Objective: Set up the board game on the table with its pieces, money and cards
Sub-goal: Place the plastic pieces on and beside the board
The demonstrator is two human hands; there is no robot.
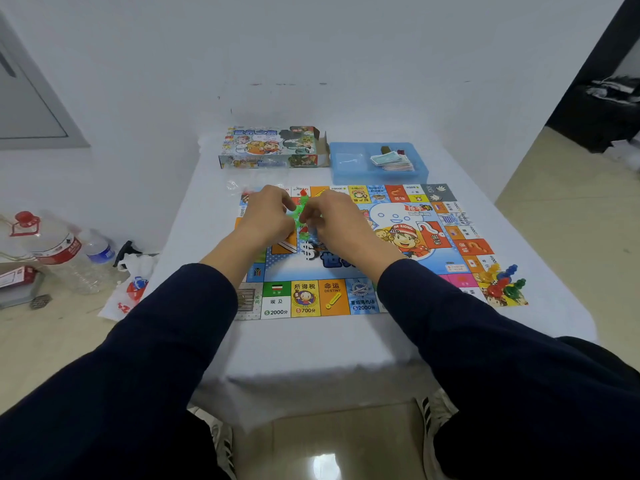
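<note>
The colourful game board [360, 299] lies flat on the white-clothed table [311, 348]. Over its far-left part my left hand [268, 216] and my right hand [334, 221] meet, both pinching a green plastic strip of pieces [302, 213], with a red bit at its top. Several coloured pawns [502, 280] stand on the board's near-right corner. A stack of money and cards [393, 161] sits in the blue plastic tray [349, 173] behind the board. The printed game box [272, 147] lies open at the back.
A crumpled clear plastic wrapper [242, 183] lies by the board's far-left corner. Left of the table on the floor stand a large water jug [52, 249], a small bottle [100, 251], a spray bottle [126, 252] and a white bag [124, 299]. My shoes [434, 410] are under the table's front edge.
</note>
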